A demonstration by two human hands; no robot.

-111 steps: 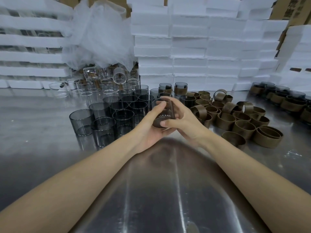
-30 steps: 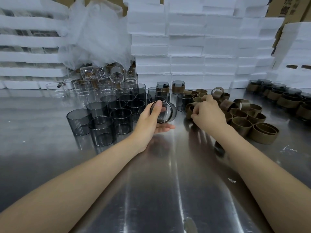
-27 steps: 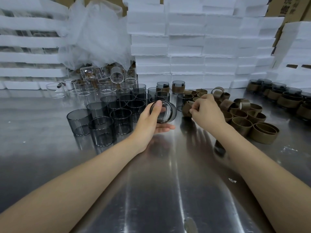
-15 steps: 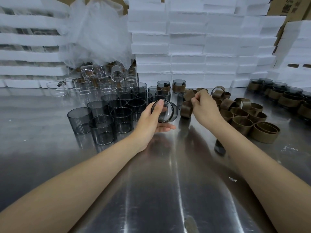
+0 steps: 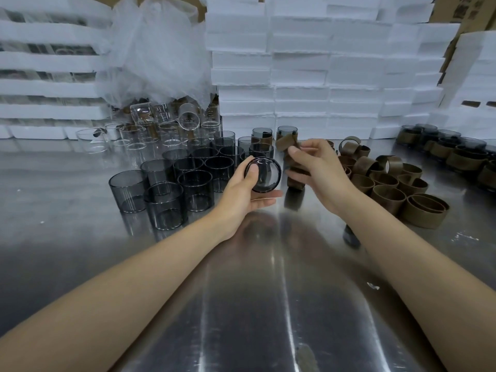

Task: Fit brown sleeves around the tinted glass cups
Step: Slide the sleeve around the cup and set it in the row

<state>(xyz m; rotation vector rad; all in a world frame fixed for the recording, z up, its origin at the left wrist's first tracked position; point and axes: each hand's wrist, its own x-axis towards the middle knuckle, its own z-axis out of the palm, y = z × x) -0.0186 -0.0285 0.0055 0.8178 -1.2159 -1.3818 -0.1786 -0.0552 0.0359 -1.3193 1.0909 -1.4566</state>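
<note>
My left hand (image 5: 243,193) grips a tinted glass cup (image 5: 265,175) lying on its side above the steel table, its round end turned toward me. Just to the right, my right hand (image 5: 318,173) pinches a brown sleeve (image 5: 291,162) that hangs loose and uncoiled from thumb and fingers, close beside the cup but apart from it. A cluster of bare tinted cups (image 5: 174,183) stands upright to the left. A heap of curled brown sleeves (image 5: 386,186) lies to the right.
Clear glass cups (image 5: 161,127) stand behind the tinted ones under a plastic bag (image 5: 155,52). Sleeved cups (image 5: 456,154) are grouped at the far right, two more (image 5: 268,136) at the back centre. White foam trays (image 5: 322,65) wall off the rear. The steel table (image 5: 255,291) spreads toward me.
My right hand has lifted a brown sleeve out of the pile and brought it left and up toward the cup. My left hand has kept hold of the cup, nearly still.
</note>
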